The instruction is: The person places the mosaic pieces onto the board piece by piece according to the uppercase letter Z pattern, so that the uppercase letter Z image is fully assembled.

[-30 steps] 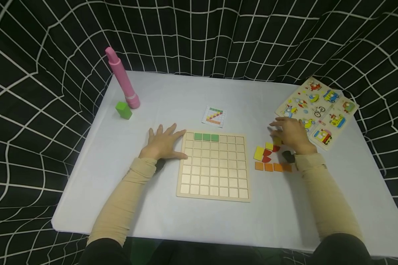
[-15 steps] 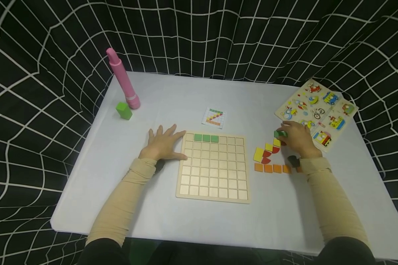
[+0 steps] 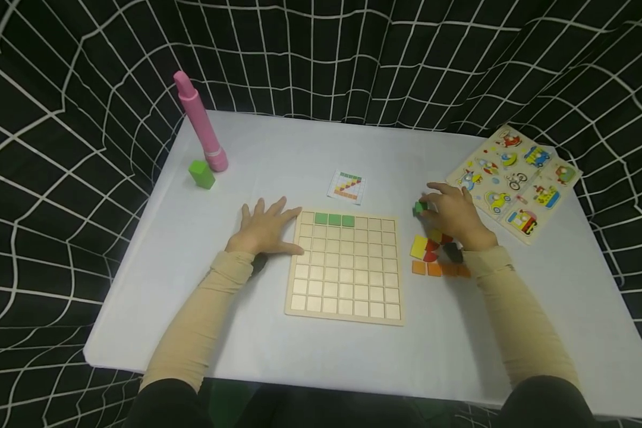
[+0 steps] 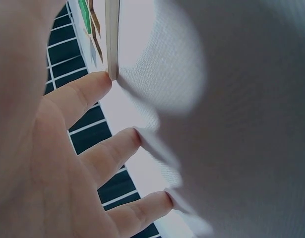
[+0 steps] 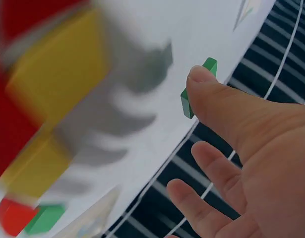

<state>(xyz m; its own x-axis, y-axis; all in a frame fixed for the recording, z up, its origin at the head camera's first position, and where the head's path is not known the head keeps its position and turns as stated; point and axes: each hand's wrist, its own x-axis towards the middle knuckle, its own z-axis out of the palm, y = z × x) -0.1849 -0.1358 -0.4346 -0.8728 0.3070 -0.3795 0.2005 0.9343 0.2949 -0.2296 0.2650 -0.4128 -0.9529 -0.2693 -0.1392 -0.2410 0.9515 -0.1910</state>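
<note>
My left hand [image 3: 262, 229] lies spread along the left edge of a wooden grid board [image 3: 345, 276], thumb and index fingertip right at its rim. In the left wrist view its fingers [image 4: 115, 151] are straight. Three green square tiles [image 3: 334, 219] sit in the board's top row. Right of the board, my right hand [image 3: 455, 214] pinches another green tile [image 5: 187, 104], partly hidden behind the thumb. Below that hand lie yellow tiles [image 3: 419, 245], red quarter-round tiles [image 3: 430, 257] and a row of orange tiles [image 3: 419, 267], some covered by the hand and wrist.
Behind the board lies a small pattern card [image 3: 348, 186]. A picture puzzle board [image 3: 513, 181] rests at the back right of the white table [image 3: 348, 351]. At the back left stand a pink lipstick-shaped object [image 3: 200, 122] and a green block [image 3: 201, 174].
My right hand first hovered by the tiles, then showed a green tile in its fingers, and has since moved left toward the board with it. The left hand stays in place.
</note>
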